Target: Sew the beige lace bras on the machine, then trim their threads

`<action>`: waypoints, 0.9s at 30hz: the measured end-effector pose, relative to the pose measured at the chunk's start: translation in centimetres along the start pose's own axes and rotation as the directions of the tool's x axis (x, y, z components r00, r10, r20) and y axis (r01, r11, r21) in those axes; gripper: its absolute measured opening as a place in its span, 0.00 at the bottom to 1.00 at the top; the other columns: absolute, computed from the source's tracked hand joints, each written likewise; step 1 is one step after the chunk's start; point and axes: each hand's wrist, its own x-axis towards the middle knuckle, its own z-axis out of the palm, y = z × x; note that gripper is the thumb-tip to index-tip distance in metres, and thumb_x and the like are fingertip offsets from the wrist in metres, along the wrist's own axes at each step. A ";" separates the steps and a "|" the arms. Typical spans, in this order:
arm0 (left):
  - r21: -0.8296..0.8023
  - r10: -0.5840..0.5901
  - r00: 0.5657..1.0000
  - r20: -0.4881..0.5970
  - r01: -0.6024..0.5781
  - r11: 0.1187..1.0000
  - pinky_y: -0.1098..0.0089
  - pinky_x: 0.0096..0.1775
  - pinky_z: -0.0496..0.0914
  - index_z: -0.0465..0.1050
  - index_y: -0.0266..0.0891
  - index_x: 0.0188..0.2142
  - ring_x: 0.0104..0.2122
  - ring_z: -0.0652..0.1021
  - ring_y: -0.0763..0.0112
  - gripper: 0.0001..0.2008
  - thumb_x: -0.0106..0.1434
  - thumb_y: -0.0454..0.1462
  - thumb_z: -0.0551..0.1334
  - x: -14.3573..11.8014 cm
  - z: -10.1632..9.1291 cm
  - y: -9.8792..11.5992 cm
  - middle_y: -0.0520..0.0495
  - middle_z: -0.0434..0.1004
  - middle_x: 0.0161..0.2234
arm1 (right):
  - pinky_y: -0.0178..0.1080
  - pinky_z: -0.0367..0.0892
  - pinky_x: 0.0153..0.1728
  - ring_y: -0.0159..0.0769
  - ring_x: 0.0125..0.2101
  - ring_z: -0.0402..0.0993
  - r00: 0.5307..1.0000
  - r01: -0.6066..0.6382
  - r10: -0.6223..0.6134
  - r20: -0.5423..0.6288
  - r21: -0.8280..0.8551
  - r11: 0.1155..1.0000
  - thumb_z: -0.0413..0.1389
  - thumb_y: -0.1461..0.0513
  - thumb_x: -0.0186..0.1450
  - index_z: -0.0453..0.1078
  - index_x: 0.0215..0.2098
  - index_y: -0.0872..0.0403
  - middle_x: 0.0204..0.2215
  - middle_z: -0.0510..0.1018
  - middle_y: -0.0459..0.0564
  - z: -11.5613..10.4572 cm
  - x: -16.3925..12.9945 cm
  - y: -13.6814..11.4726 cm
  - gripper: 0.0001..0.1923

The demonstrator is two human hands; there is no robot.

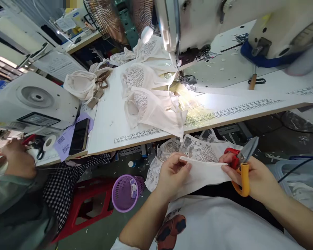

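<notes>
1. Here, low in front of the table edge, the person's left hand [173, 173] pinches the near end of a white lace-trimmed fabric piece [203, 172], thumb on top and fingers curled under it.
2. The right hand [253, 177] grips the other end of that piece with thumb and forefinger, and the same hand holds thread snips [241, 163] with a red and orange handle, blades pointing up and away.
3. The fabric is stretched flat between both hands, over the person's lap, its lace part hanging toward the table.
4. On the white table [109, 121] lies a heap of similar white garments [151, 100], reaching up to the sewing machine [224, 24].
5. To the left, a phone [79, 136] rests on purple paper; a co-worker's hand [19, 161] is nearby.
6. A purple basket [123, 192] stands on the floor beside a red stool [86, 205].
</notes>
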 end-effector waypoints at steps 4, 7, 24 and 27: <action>0.532 0.616 0.786 0.048 -0.542 0.650 0.62 0.46 0.68 0.65 0.38 0.46 0.45 0.71 0.63 0.17 0.57 0.29 0.60 -0.7 -0.1 2.0 0.41 0.71 0.43 | 0.35 0.68 0.27 0.34 0.27 0.69 0.995 -0.050 0.054 0.080 -0.049 0.998 0.59 0.49 0.55 0.65 0.29 0.50 0.27 0.73 0.47 -0.1 -0.2 -0.5 0.15; 0.577 0.612 0.668 0.424 -0.720 0.386 0.58 0.53 0.64 0.65 0.37 0.48 0.46 0.72 0.62 0.16 0.59 0.32 0.59 -0.6 1.1 3.6 0.41 0.73 0.43 | 0.37 0.70 0.27 0.35 0.26 0.70 0.994 -0.046 0.054 0.090 -0.087 0.995 0.61 0.50 0.53 0.66 0.29 0.50 0.25 0.74 0.46 -0.1 -0.3 -1.1 0.14; 0.035 -0.286 0.886 0.366 0.294 0.955 0.73 0.31 0.62 0.71 0.35 0.26 0.26 0.68 0.75 0.12 0.51 0.43 0.66 2.7 2.7 2.1 0.50 0.70 0.25 | 0.35 0.66 0.21 0.31 0.22 0.66 0.978 -0.023 0.060 0.201 -0.181 0.983 0.58 0.53 0.55 0.64 0.29 0.52 0.23 0.70 0.44 -0.3 -0.5 -0.8 0.12; -0.011 -0.356 0.866 0.351 0.384 0.923 0.73 0.28 0.61 0.72 0.34 0.25 0.24 0.67 0.76 0.17 0.48 0.47 0.68 2.6 2.8 2.1 0.51 0.69 0.23 | 0.36 0.67 0.23 0.33 0.24 0.67 0.956 -0.038 0.079 0.282 -0.145 0.989 0.57 0.52 0.56 0.63 0.29 0.51 0.25 0.71 0.45 -0.9 -0.3 -1.2 0.13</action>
